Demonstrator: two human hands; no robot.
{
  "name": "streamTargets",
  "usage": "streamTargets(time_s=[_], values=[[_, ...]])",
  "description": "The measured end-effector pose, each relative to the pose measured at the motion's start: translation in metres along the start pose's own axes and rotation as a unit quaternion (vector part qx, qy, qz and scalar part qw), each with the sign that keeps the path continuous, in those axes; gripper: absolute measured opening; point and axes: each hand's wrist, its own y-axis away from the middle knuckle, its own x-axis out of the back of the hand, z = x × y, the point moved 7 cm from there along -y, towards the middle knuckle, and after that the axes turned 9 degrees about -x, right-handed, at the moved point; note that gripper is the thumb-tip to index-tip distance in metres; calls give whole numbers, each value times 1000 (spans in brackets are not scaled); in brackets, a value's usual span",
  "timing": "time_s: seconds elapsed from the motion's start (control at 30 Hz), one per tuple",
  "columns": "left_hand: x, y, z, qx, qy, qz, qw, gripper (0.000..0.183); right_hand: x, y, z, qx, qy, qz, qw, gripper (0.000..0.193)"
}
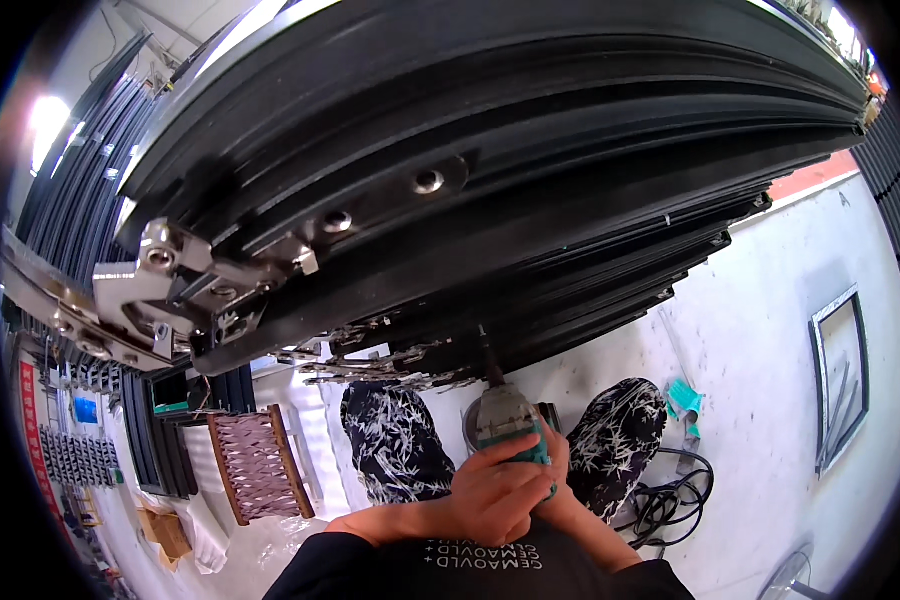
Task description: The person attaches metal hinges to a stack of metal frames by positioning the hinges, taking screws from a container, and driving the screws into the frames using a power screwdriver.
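Observation:
Close to my body, both hands are closed around a teal and grey power drill (508,415). My left hand (497,492) wraps over its rear, fingers curled. My right hand (558,468) grips the drill from the other side, partly covered by the left. The slim bit reaches forward to the lower edge of a thick stack of black metal frames (530,200); whether its tip touches cannot be made out. A shiny metal hinge arm (160,290) is fixed at the left end of the uppermost frame. More silver hinge fittings (380,360) stick out below it.
My knees in patterned trousers (395,440) flank the drill. A black cable (680,495) lies coiled at right, near teal scraps (684,398). A small frame (842,380) lies on the pale floor. A woven brown rack (260,465) and a cardboard box (165,533) are at left.

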Motion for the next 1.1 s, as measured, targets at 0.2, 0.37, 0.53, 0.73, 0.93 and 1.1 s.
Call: streamTargets(time_s=[0.2, 0.37, 0.53, 0.73, 0.93, 1.1], values=[[2, -6, 1, -6, -3, 44, 999, 30, 5, 1, -48, 61, 50, 13, 997, 34], [1, 3, 0, -1, -8, 26, 1000, 36, -4, 4, 0, 4, -19, 1, 1000, 35], [9, 7, 0, 34, -29, 15, 999, 45, -1, 4, -31, 47, 65, -2, 997, 38], [8, 10, 1, 34, -43, 16, 998, 39, 1, 2, -45, 112, 102, 6, 988, 39], [3, -1, 2, 12, -52, 16, 998, 22, -1, 1, -13, 34, -2, -20, 999, 28], [5, 3, 2, -12, -31, 21, 999, 14, -4, -3, -9, 33, 0, -3, 999, 21]])
